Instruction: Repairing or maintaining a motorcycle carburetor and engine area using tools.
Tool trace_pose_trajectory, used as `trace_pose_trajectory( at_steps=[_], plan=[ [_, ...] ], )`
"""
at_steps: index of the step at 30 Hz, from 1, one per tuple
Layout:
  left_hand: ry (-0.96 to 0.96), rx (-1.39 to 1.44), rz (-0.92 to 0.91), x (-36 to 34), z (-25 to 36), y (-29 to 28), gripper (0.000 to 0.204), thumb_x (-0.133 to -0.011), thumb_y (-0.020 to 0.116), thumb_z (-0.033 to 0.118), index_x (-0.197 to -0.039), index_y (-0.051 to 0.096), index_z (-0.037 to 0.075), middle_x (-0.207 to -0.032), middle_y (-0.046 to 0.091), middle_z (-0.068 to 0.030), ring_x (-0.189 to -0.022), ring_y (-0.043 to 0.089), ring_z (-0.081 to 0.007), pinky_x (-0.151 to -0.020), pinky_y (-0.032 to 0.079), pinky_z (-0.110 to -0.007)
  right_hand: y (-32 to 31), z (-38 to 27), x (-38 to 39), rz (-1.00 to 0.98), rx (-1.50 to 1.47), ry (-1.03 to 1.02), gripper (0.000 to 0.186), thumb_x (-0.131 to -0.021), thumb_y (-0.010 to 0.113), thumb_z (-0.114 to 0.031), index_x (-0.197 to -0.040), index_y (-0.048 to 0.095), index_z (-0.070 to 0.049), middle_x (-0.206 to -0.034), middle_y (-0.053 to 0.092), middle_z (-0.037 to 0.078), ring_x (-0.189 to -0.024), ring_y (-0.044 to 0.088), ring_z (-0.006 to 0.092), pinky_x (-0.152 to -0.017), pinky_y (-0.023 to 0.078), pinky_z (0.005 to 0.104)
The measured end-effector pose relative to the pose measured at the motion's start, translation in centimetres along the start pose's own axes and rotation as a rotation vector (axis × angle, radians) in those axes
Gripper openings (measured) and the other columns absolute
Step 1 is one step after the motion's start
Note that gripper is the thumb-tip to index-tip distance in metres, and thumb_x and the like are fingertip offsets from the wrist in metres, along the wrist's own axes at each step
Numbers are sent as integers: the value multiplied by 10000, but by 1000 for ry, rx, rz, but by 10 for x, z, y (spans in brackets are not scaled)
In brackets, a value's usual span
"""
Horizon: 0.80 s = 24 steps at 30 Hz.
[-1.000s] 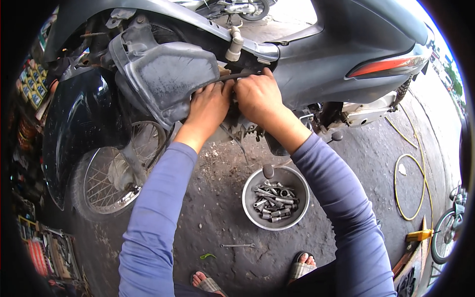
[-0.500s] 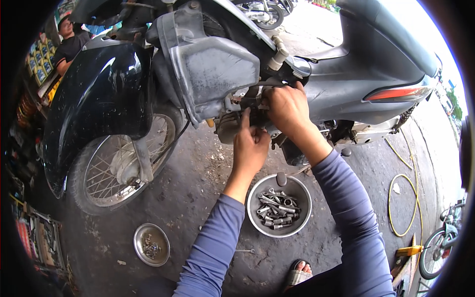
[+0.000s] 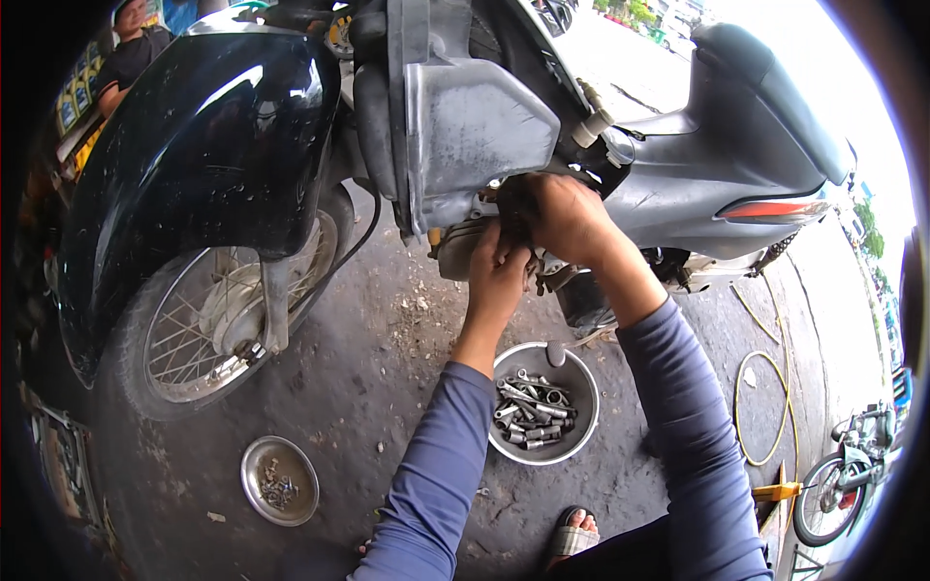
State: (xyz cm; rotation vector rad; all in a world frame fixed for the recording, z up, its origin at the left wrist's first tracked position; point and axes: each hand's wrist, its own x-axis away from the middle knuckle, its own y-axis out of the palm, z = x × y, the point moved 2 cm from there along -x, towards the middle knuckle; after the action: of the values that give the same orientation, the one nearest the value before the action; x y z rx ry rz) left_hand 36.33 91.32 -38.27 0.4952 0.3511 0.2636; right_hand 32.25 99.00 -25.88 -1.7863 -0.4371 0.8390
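Observation:
Both my hands work at the engine of a motor scooter, just below its grey side box [image 3: 484, 121]. My right hand [image 3: 573, 225] is curled round a dark, grimy part [image 3: 517, 205] whose kind I cannot make out. Below and to its left, my left hand [image 3: 499, 276] has its fingers closed at the lower end of that part; what lies in its fingertips is hidden. The finned engine cylinder [image 3: 460, 254] shows just left of my left fingers. Whether the dark part is attached to the engine cannot be seen.
A metal bowl of sockets and wrenches [image 3: 594, 426] stands on the ground under my forearms. A smaller dish [image 3: 254, 494] with bolts lies left. The front wheel [image 3: 155, 382] and black fender [image 3: 194, 194] fill the left side; a yellow hose [image 3: 746, 426] coils right. A person [image 3: 131, 58] is far left.
The view has shifted, with the scooter looming larger at left. My left index finger, stretched upward before, is now bent in. The dark part shows more plainly between my hands, which are closer together.

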Motion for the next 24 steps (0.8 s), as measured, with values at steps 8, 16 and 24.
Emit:
trace_pose_trajectory(
  at_steps=[8,16,24],
  plan=[
    [-20,-3,-50,0,-9,-4,309,-849,557,33,-1158,548,27,-756,541,21,-560,438,-32,-465,352,-197,8,13,-16,-82,-185,36,254,-824,634,-204,-1024,661,-49,-948,666,194,-905,642,338,-782,498,388],
    [-146,690,-174,0,-1,-5,239,-855,550,126,-1093,552,118,-806,494,2,-677,460,-109,-647,394,-279,8,0,-13,-40,-29,225,219,-798,648,-299,-844,738,-105,-781,699,118,-756,686,291,-681,534,401],
    [-281,994,-146,0,-1,1,196,-858,545,116,-1037,600,171,-672,462,45,-530,393,-67,-544,379,-260,23,-2,-8,129,100,259,184,-825,621,-307,-911,749,-207,-819,699,97,-771,678,284,-694,529,394]
  ],
)
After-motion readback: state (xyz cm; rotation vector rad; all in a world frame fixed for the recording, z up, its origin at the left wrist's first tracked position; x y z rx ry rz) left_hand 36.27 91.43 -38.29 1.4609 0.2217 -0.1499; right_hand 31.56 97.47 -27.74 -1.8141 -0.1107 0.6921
